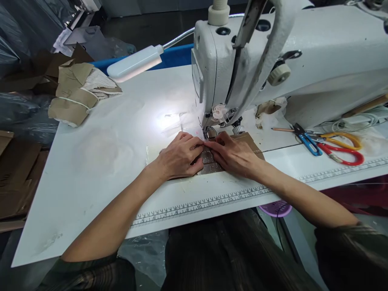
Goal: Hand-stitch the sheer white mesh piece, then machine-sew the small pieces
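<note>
Both hands rest at the needle area of a white sewing machine (209, 68). Under them lies a flat brown piece (250, 143) with a shiny, clear-looking surface near its middle. My left hand (183, 155) presses on its left part, fingers curled and closed. From the right, my right hand (232, 153) lies on the piece, its thumb and index finger drawn together, their tips meeting my left fingertips just in front of the presser foot (206, 132). Anything pinched between the fingertips is too small to make out.
A lit lamp (136, 64) hangs over the white table (100, 190). Tied brown and white cloth pieces (74, 95) lie back left. Blue snips (307, 139), red-handled scissors (342, 155) and yellow-handled scissors (344, 139) lie right. A printed ruler (209, 205) follows the front edge.
</note>
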{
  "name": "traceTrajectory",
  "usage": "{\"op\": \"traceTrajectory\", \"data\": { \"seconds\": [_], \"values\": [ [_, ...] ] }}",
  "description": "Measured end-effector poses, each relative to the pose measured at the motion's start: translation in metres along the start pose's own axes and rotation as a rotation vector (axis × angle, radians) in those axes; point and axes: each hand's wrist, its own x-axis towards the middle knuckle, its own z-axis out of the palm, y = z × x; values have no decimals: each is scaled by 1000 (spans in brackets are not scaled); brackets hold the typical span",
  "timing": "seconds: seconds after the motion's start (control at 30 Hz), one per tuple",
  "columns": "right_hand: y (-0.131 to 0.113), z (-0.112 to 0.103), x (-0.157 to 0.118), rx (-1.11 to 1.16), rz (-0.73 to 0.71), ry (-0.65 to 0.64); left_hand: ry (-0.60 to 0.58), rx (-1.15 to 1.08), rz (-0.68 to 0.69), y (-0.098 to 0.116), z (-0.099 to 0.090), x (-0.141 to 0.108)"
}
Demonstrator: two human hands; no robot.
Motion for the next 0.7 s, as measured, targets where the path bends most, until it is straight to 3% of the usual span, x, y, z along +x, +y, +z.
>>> {"op": "traceTrajectory", "data": {
  "seconds": [0.4, 0.7],
  "values": [
    [-1, -7, 3, -20, 40, -63, 42, 93, -43, -4, 4, 2],
    [-3, -13, 12, -17, 63, -146, -7, 117, -74, -8, 6, 4]
  ]
}}
